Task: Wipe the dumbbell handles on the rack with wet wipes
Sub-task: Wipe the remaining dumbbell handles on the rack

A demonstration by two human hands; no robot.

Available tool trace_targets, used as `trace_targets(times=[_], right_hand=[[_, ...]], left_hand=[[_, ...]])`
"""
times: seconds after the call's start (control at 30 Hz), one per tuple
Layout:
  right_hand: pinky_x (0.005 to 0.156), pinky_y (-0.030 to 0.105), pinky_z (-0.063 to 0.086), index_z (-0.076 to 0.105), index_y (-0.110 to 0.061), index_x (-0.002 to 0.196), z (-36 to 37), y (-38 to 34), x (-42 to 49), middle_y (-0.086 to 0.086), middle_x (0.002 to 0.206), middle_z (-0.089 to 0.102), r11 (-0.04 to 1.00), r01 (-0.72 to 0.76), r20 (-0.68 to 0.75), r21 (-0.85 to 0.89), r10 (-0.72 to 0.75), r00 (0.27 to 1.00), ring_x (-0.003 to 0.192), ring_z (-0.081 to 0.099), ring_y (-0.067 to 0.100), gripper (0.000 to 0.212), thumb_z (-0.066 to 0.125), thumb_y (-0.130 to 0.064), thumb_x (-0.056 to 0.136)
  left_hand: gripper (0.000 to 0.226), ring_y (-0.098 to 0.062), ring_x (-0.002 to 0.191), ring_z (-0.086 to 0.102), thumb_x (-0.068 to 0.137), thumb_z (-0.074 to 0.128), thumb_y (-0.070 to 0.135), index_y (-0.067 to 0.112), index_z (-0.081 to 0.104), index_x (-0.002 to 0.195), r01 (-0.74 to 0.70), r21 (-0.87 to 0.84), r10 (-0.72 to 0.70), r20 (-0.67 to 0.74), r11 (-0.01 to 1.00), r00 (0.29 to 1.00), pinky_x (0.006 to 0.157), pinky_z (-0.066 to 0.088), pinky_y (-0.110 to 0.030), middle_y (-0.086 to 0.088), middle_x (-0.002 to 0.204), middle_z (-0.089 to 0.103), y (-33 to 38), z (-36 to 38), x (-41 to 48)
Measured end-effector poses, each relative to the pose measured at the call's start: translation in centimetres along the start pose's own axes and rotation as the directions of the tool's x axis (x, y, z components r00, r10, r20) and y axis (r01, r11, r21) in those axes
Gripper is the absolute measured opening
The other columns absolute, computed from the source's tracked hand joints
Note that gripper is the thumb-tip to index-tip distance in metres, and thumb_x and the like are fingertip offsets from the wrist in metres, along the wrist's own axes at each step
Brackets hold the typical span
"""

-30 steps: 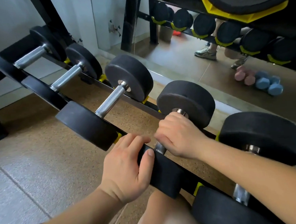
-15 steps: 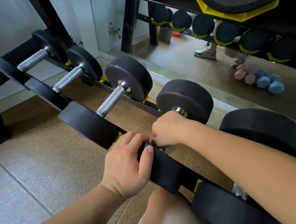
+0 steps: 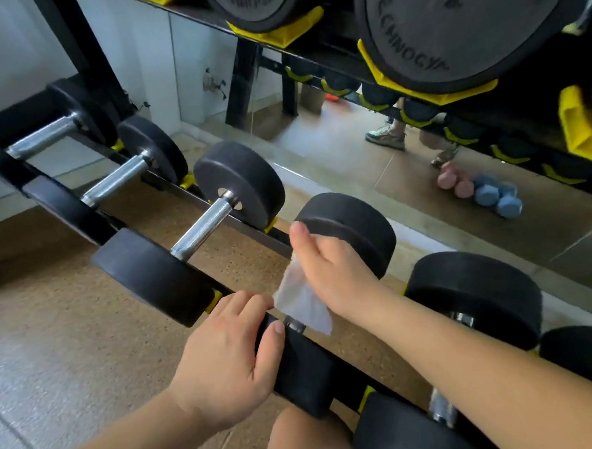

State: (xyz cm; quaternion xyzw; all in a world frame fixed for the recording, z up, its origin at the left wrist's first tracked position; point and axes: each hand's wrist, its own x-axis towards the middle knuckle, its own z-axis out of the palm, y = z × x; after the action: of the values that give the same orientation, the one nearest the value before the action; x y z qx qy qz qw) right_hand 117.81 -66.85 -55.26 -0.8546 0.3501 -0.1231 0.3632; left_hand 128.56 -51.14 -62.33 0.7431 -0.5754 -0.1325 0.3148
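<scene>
Left hand: gripping near dumbbell head, fingers curled over it
Right hand: pinching wet wipe, hanging over handle
Progress: seemingly working midway along rack; other handles status unclear

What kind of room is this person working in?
Most likely a gym's free-weights area: black dumbbells with chrome handles line a black rack, heavier ones sit in yellow cradles above, and a wall mirror reflects small pink and blue dumbbells on the floor.

Neighbouring handle unobstructed, upper dumbbell overhanging above
</scene>
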Motion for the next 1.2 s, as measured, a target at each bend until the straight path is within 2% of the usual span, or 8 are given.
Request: trace_targets(times=[0.13, 0.3, 0.4, 0.6, 0.77, 0.93, 1.1, 1.2], right_hand=[[0.071, 0.025, 0.047, 0.060, -0.030, 0.105, -1.0, -1.3, -0.1, -0.012, 0.094, 0.059, 0.987, -0.109, 0.093, 0.115, 0.098, 0.991, 0.088, 0.059, 0.003, 0.033, 0.058, -0.061, 0.096], [0.062, 0.018, 0.047, 0.069, -0.023, 0.098, -2.5, -1.0, -0.9, -0.009, 0.084, 0.067, 0.995, -0.015, -0.047, 0.099, 0.020, 0.999, 0.079, 0.065, 0.003, 0.027, 0.067, -0.050, 0.095], [0.068, 0.017, 0.052, 0.075, -0.025, 0.095, -3.6, -1.3, -1.2, -0.008, 0.085, 0.072, 0.986, 0.035, -0.025, 0.165, -0.031, 0.999, 0.083, 0.067, 0.005, 0.021, 0.068, -0.045, 0.097], [0.082, 0.019, 0.058, 0.075, -0.046, 0.102, -2.7, -1.8, -0.7, -0.021, 0.095, 0.073, 0.970, 0.048, 0.024, 0.240, -0.056, 0.998, 0.095, 0.067, -0.002, 0.026, 0.056, -0.030, 0.105], [0.080, 0.019, 0.052, 0.076, -0.037, 0.102, -0.6, -2.4, 1.1, -0.020, 0.097, 0.075, 0.930, -0.014, -0.020, 0.367, 0.023, 1.000, 0.094, 0.069, -0.004, 0.013, 0.064, -0.036, 0.101], [0.092, 0.047, 0.061, 0.078, -0.025, 0.096, 3.3, -3.5, 5.6, -0.004, 0.092, 0.079, 0.898, -0.130, -0.015, 0.420, 0.149, 0.989, 0.095, 0.075, 0.017, 0.007, 0.073, -0.030, 0.096], [0.094, 0.049, 0.060, 0.075, -0.021, 0.105, 7.0, -4.3, 9.3, 0.000, 0.097, 0.078, 0.855, -0.286, 0.051, 0.433, 0.294, 0.955, 0.097, 0.074, 0.021, 0.014, 0.071, -0.032, 0.097], [0.089, 0.046, 0.062, 0.072, -0.021, 0.111, 8.1, -4.5, 11.0, 0.001, 0.102, 0.074, 0.890, -0.304, -0.009, 0.340, 0.327, 0.945, 0.099, 0.071, 0.022, 0.020, 0.066, -0.034, 0.098]], left_hand=[[0.068, 0.003, 0.108, 0.058, 0.081, 0.033, 0.094, 0.046, 0.058, 0.121, 0.140, -0.217, -0.106, 0.161, 0.966, 0.981, 0.093, 0.049, -0.029, 0.027, 0.113, 0.064, 1.4, -2.6, 1.7], [0.019, 0.006, 0.090, 0.068, 0.085, 0.077, 0.047, 0.035, 0.071, 0.097, 0.181, -0.403, -0.192, 0.014, 0.897, 0.981, 0.085, 0.056, -0.027, 0.021, 0.094, 0.075, 3.5, -4.7, 3.7], [0.009, -0.011, 0.074, 0.070, 0.088, 0.077, 0.032, 0.027, 0.071, 0.083, 0.201, -0.487, -0.271, -0.077, 0.850, 0.959, 0.079, 0.058, -0.040, 0.007, 0.080, 0.076, 3.5, -5.8, 4.2], [0.010, -0.020, 0.088, 0.074, 0.092, 0.074, 0.013, 0.016, 0.070, 0.084, 0.284, -0.515, -0.309, 0.039, 0.808, 0.950, 0.089, 0.060, -0.051, 0.001, 0.089, 0.078, 2.1, -10.4, 4.9], [0.009, -0.021, 0.079, 0.077, 0.097, 0.062, 0.003, 0.008, 0.069, 0.098, 0.381, -0.580, -0.440, 0.043, 0.720, 0.897, 0.073, 0.065, -0.034, -0.008, 0.085, 0.077, 0.4, -13.2, 5.8], [0.018, -0.014, 0.065, 0.066, 0.104, 0.055, 0.027, 0.021, 0.071, 0.098, 0.443, -0.392, -0.509, -0.079, 0.806, 0.857, 0.056, 0.050, -0.026, -0.005, 0.080, 0.073, -3.8, -15.1, 7.1], [0.035, -0.023, 0.082, 0.064, 0.106, 0.047, 0.039, 0.016, 0.068, 0.091, 0.472, -0.187, -0.502, -0.186, 0.862, 0.845, 0.076, 0.054, -0.038, -0.005, 0.083, 0.066, -8.1, -15.1, 9.6], [0.038, -0.021, 0.077, 0.061, 0.104, 0.045, 0.043, 0.017, 0.063, 0.082, 0.481, -0.078, -0.486, -0.198, 0.873, 0.851, 0.066, 0.046, -0.034, -0.001, 0.076, 0.063, -10.6, -14.9, 11.3]])
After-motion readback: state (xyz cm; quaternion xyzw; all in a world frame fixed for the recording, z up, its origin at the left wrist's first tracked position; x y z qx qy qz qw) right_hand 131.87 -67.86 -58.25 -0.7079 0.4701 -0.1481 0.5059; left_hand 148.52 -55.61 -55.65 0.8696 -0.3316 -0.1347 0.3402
